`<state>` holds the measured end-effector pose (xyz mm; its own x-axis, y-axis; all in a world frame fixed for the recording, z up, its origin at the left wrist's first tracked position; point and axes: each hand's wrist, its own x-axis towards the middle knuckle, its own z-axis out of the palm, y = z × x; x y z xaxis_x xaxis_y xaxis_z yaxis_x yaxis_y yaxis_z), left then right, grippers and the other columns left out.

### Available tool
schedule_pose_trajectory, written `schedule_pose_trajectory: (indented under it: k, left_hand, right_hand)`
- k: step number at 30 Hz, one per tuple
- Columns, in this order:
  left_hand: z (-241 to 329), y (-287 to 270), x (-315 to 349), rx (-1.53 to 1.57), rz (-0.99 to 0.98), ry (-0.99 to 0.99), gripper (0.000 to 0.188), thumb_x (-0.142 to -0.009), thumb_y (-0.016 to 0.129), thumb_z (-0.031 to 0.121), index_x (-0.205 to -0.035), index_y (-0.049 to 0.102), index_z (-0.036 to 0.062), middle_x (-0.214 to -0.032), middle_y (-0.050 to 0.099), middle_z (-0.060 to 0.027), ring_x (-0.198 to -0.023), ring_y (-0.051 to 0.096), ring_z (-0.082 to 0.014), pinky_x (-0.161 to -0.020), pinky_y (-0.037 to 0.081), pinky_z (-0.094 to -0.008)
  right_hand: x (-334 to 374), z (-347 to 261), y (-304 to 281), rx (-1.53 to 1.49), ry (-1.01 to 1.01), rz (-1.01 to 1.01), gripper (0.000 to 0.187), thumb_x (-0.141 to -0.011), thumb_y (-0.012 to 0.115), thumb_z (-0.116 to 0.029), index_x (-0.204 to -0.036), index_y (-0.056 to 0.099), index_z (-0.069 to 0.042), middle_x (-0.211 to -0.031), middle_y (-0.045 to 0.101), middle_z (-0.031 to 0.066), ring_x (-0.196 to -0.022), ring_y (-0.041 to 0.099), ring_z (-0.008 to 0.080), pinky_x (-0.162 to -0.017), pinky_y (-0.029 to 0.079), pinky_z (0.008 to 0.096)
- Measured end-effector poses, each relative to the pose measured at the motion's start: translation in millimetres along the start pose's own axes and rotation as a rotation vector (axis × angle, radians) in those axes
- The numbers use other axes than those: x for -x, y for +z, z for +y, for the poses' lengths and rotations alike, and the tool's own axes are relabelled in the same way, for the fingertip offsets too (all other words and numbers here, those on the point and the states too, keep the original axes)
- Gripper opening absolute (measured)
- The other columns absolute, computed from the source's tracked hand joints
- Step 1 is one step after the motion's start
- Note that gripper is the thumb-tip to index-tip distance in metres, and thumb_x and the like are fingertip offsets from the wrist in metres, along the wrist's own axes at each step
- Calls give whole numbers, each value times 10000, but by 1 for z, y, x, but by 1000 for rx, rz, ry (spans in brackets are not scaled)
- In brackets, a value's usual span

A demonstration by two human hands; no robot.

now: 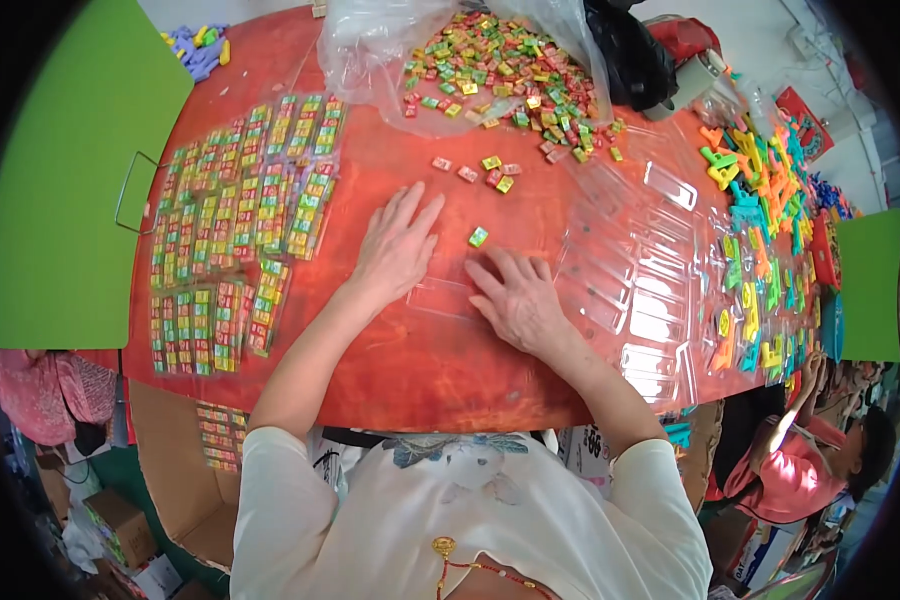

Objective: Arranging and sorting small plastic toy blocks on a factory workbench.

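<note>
My left hand lies on the red tabletop with its fingers stretched out and nothing visible in them. To its right, my right hand rests with fingers bent and apart, also without anything visible in it. A shallow transparent plastic tray lies between the hands, its right end beside my right fingers. Just beyond those fingertips is a small green printed pack. Farther off are several loose packs, among them a yellow one and a red one.
A large heap of small packs spills from a plastic bag at the back. Filled trays cover the left side. Nested transparent trays lie at right, near colourful plastic toy pieces. A co-worker sits at far right.
</note>
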<state>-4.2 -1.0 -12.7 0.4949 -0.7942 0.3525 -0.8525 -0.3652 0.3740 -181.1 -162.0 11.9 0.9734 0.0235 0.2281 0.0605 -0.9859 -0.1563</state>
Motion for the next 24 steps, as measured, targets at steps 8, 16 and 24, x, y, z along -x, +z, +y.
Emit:
schedule_pose_trajectory:
  k: [8, 16, 24]
  left_hand:
    - [-19, 15, -96, -171, -225, -136, 388, -901, 609, 156, -1272, 549, 60, -1222, 542, -179, -1162, 548, -362, -890, 501, -513]
    - [-1, 6, -58, -97, -254, -144, 155, -931, 593, 165, -994, 534, 36, -972, 591, -176, -953, 650, -374, -744, 555, -503]
    - [25, -19, -43, 52, -500, -129, 460, -912, 635, 185, -1306, 454, 31, -1155, 569, -239, -1010, 656, -394, -830, 551, -489]
  right_hand:
    - [-77, 83, 23, -16, 375, 184, 352, -887, 648, -169, -1229, 591, -108, -1087, 588, 107, -1003, 585, 299, -824, 445, 449]
    - [-61, 71, 30, 42, 136, 177, 269, -848, 672, -179, -1108, 622, -131, -971, 568, 66, -927, 570, 255, -781, 412, 398]
    - [-45, 70, 16, 10, 124, 82, 284, -833, 679, -144, -1112, 627, -143, -1041, 591, 43, -966, 565, 246, -813, 405, 398]
